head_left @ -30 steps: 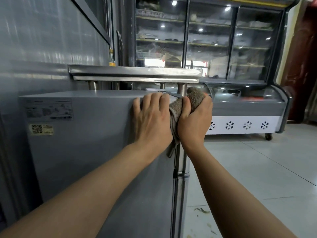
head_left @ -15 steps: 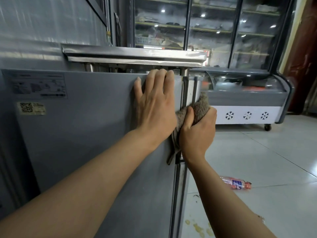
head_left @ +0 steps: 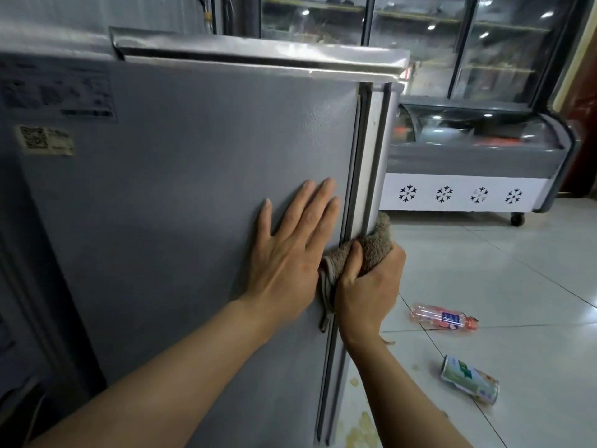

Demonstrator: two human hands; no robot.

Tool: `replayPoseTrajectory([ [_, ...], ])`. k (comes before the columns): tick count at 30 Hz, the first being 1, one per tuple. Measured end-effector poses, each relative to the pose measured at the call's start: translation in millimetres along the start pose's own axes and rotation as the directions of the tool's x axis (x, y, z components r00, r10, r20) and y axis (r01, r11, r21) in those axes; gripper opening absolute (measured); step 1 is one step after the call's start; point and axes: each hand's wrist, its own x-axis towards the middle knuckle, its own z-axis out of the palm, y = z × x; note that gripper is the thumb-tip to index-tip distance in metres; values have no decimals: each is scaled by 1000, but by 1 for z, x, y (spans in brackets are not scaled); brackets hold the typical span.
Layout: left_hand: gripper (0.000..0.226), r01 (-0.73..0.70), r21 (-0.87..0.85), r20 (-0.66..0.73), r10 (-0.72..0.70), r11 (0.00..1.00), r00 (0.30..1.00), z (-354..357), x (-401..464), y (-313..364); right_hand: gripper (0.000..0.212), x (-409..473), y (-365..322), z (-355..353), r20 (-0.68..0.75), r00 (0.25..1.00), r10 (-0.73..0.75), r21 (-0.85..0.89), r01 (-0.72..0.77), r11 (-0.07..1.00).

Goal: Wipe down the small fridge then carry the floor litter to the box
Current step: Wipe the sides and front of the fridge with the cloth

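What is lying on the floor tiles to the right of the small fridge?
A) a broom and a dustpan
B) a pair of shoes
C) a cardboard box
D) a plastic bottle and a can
D: a pinkish plastic bottle and a green-and-white can lie on their sides on the floor tiles, to the right of the small fridge.

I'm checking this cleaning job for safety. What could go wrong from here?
The bottle and can lie on the floor by the person's right side; a step back could roll on them. Yellowish spots near the fridge base might be slippery. The right hand drags the cloth along the door seam, where its loose tail may snag.
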Motion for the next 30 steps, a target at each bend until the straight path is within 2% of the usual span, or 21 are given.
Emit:
replayPoseTrajectory([
  [7,74,-59,-2,51,59,998,997,25,-35,7,49,-14,21,5,-22,999,-49,45,50,998],
  [18,64,-129,58,84,124,990,989,69,-103,26,53,-60,81,5,44,999,6,99,-10,995],
  [30,61,-186,58,146,176,981,973,103,-163,38,50,-121,149,-1,169,975,147,94,-165,982],
])
